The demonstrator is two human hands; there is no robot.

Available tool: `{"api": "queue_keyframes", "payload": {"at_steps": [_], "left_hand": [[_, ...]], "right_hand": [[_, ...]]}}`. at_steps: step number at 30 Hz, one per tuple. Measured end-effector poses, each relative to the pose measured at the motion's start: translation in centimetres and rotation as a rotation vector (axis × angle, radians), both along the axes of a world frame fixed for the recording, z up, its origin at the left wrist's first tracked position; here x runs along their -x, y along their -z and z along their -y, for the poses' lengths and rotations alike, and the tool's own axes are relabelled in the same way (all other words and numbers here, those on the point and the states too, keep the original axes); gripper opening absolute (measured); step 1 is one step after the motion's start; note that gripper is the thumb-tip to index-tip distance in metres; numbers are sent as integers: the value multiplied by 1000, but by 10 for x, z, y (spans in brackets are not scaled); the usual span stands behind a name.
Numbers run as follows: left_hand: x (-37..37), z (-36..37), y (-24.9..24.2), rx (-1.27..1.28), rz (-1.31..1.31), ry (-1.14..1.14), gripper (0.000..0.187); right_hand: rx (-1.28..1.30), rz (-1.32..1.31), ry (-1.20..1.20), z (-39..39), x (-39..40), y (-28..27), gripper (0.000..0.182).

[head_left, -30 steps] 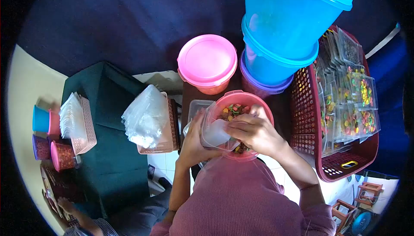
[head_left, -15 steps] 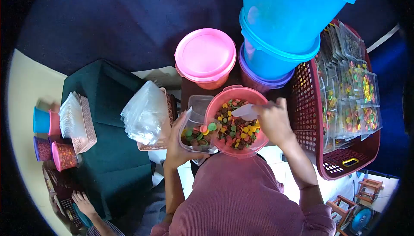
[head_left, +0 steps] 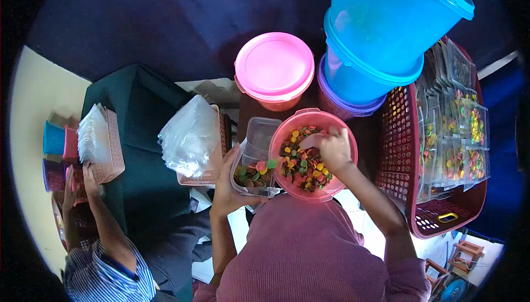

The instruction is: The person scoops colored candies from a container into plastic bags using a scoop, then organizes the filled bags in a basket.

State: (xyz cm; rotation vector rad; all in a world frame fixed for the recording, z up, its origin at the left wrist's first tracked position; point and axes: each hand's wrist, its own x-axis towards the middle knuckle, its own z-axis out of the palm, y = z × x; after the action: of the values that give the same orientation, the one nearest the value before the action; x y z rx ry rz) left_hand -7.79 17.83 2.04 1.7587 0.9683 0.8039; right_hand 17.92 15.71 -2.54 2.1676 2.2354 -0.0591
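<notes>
My left hand (head_left: 225,185) is closed round the left side of a clear plastic container (head_left: 262,136), its thumb along the near edge. Green, pink, yellow and brown discs (head_left: 253,176) lie in the container's near part. Against its right side stands a pink bucket (head_left: 277,183) holding many more such discs (head_left: 302,161). Over the bucket, my right hand (head_left: 335,150) grips a pale translucent scoop (head_left: 312,140), whose blade dips among the discs. My fingers hide the scoop's handle.
Behind stand a pink lidded tub (head_left: 275,67) and stacked blue tubs (head_left: 375,43). At right, a maroon basket (head_left: 397,153) holds filled pouches (head_left: 461,136). Clear bags (head_left: 190,136) fill a basket at left. A co-worker's hands (head_left: 88,180) are near another bag basket (head_left: 115,147).
My right hand has lowered the scoop into the discs and tilted it. My left hand stays on the container. The co-worker has leaned in, with both hands now nearer the far-left bags.
</notes>
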Motion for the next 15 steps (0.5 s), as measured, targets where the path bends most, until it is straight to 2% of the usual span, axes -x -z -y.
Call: {"api": "queue_keyframes", "payload": {"at_steps": [1,3,4,5,7,9,13,15], "left_hand": [[1,0,-1,2,0,-5,110],[1,0,-4,-35,-72,0,110],[0,0,-3,-34,-71,-2,110],[0,0,-2,-19,-41,-2,110],[1,0,-2,-3,-13,-2,110],[0,0,-1,20,-2,2,110],[1,-2,1,-1,-35,17,109],[-3,-3,-4,-79,-93,38,109]], "right_hand": [[2,0,-5,2,-1,-9,20],[172,-51,69,5,-5,-23,11],[143,58,94,6,-6,-10,10],[144,57,92,8,-8,-10,10],[353,61,90,13,-8,-24,9],[345,72,97,18,-9,-27,8],[427,1,117,18,-12,-34,9],[599,-160,-18,19,-12,-39,14]]}}
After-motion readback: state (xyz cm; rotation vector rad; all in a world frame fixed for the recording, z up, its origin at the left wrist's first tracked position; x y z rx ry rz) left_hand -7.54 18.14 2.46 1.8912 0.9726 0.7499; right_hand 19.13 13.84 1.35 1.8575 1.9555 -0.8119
